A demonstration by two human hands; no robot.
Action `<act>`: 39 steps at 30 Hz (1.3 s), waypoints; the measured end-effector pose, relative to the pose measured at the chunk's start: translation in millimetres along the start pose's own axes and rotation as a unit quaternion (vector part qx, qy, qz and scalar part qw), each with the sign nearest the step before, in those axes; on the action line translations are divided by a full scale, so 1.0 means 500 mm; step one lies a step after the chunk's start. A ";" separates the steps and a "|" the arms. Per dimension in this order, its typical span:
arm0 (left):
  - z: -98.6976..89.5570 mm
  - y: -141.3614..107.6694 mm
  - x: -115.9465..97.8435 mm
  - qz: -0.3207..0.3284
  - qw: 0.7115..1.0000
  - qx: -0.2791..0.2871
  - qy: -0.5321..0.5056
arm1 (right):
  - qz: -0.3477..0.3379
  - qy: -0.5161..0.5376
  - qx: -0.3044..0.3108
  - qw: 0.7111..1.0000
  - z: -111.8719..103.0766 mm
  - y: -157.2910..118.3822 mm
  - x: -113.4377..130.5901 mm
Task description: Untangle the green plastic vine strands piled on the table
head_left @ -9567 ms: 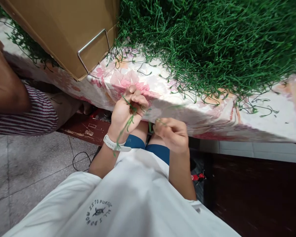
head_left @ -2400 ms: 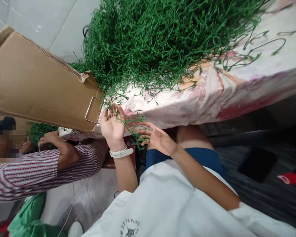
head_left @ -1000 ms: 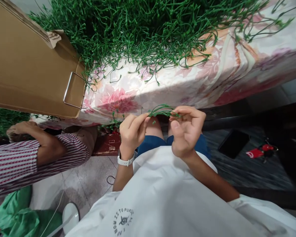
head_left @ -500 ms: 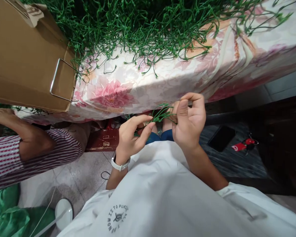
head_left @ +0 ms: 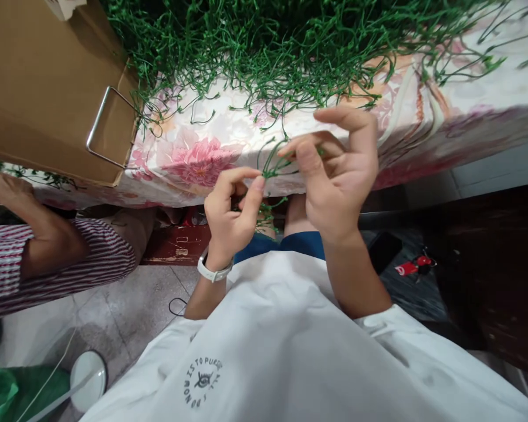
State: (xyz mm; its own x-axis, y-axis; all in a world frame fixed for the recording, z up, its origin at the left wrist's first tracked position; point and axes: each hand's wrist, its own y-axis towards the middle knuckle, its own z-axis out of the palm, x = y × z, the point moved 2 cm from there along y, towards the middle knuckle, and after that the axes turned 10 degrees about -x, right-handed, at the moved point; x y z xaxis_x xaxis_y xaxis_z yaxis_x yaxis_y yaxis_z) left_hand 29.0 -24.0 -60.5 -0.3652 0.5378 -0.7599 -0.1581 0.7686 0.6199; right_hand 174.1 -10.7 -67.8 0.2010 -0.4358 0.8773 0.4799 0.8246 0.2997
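Observation:
My left hand (head_left: 231,214), with a white watch band on the wrist, is closed, thumb and index finger pinching a small sprig of green plastic stems (head_left: 270,170). The sprig's thin stems fan up and right from the fingertips. My right hand (head_left: 341,170) is beside it, with index finger raised and thumb close to the bent middle finger. Bits of green show between those fingers, and the stems' far ends reach them. More green strands (head_left: 266,217) hang below my left fingertips, above my lap. A large heap of matching green stems (head_left: 264,47) lies on the table beyond both hands.
A flowered tablecloth (head_left: 202,161) covers the table. At left stands a cardboard box (head_left: 48,88) with a metal wire frame (head_left: 101,126) against it. Another person's arm (head_left: 39,217) is at far left. A phone (head_left: 385,252) and red keyring (head_left: 416,266) lie low on the right.
Both hands have risen toward the table edge with the sprig. My right hand has moved higher, and its index finger has lifted away from the thumb.

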 end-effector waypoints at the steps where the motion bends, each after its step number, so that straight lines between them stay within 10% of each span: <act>1: 0.007 0.015 0.005 0.001 1.000 -0.006 -0.012 | -0.015 0.016 0.010 1.000 0.009 0.019 -0.004; 12: 0.037 0.184 0.138 -0.072 0.982 0.117 -0.126 | -0.074 0.062 0.087 0.991 0.090 0.199 -0.121; 16: 0.011 0.214 0.161 -0.162 0.965 0.095 -0.182 | -0.082 0.051 0.029 0.995 0.056 0.233 -0.131; 20: -0.010 0.217 0.169 -0.253 0.936 0.002 -0.243 | -0.174 0.084 -0.058 0.980 -0.020 0.265 -0.043; 26: 0.000 0.212 0.164 -0.251 0.939 -0.018 -0.237 | -0.191 0.113 0.224 0.949 0.000 0.294 0.061; 31: 0.006 0.215 0.173 -0.237 0.947 -0.019 -0.214 | -0.268 -0.255 0.117 0.922 0.059 0.364 0.030; 34: 0.008 0.216 0.177 -0.222 0.956 -0.011 -0.193 | -0.304 -0.384 0.101 0.866 0.075 0.348 0.003; 39: 0.014 0.212 0.171 -0.188 0.967 0.026 -0.171 | -0.257 -0.208 0.232 0.915 0.118 0.241 -0.041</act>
State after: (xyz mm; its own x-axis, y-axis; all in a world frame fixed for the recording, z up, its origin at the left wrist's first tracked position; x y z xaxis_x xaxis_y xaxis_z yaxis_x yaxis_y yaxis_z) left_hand -12.7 105.9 -61.2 0.0363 0.2927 -0.9555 -0.1712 0.9438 0.2826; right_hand 177.2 118.8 -27.4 -0.3389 -0.7137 0.6130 -0.0136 0.6552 0.7554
